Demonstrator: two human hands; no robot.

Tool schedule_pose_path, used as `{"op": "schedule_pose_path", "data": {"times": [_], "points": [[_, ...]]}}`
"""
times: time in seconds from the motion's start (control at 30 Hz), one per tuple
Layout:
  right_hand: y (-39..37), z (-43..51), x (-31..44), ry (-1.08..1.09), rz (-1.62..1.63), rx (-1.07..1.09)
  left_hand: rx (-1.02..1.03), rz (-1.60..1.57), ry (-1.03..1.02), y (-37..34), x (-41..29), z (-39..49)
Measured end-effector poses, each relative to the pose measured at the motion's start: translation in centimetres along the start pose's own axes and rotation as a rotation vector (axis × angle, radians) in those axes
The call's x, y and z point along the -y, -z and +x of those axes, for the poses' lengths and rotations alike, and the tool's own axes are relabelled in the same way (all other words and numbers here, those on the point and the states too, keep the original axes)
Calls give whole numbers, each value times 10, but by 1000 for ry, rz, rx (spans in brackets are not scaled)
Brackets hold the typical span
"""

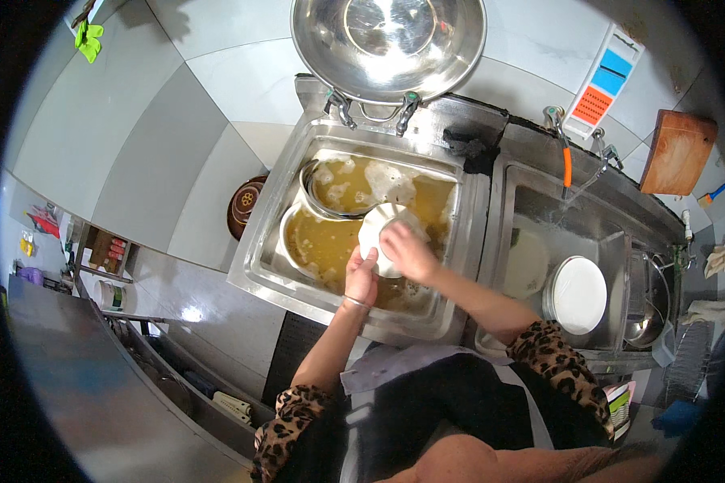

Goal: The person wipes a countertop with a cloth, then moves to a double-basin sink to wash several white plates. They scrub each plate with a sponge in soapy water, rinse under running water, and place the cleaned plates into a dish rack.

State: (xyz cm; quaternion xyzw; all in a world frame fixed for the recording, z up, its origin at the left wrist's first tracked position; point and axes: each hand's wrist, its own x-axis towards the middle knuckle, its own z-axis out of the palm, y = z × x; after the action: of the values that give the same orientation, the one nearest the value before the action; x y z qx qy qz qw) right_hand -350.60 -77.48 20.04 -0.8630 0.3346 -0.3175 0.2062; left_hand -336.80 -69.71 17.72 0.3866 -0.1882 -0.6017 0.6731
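My left hand point(362, 276) grips a small white dish point(371, 232) by its near edge, thumb on top. The dish has a wavy rim and is tilted above the left sink basin point(266, 250). My right hand point(408, 250) is blurred by motion and lies over the dish's inner face; whether it holds anything is hidden. Cloudy yellowish water point(326, 241) with patches of foam fills the basin. Partly sunk in it, beyond and left of my hands, are a metal-rimmed round vessel point(307, 181) and a white bowl point(285, 235).
A stack of white plates point(579, 296) stands in the right sink basin point(580, 223), where water runs from a tap point(607, 156). Two taps point(408, 111) and a large steel bowl point(393, 36) are behind the left basin. A wooden cutting board point(676, 151) leans at the right.
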Motion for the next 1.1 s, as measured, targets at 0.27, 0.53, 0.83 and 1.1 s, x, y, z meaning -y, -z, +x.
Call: {"op": "schedule_pose_path", "data": {"times": [0.27, 0.53, 0.83, 1.1], "points": [[15, 32, -39, -204, -25, -204, -77, -163, 12, -17, -20, 2], [-15, 12, 19, 111, 41, -145, -57, -208, 50, -8, 10, 13], [33, -16, -79, -573, 419, -452, -182, 14, -193, 28, -41, 22], [53, -54, -65, -566, 545, -465, 112, 1350, -470, -2, -30, 14]]}}
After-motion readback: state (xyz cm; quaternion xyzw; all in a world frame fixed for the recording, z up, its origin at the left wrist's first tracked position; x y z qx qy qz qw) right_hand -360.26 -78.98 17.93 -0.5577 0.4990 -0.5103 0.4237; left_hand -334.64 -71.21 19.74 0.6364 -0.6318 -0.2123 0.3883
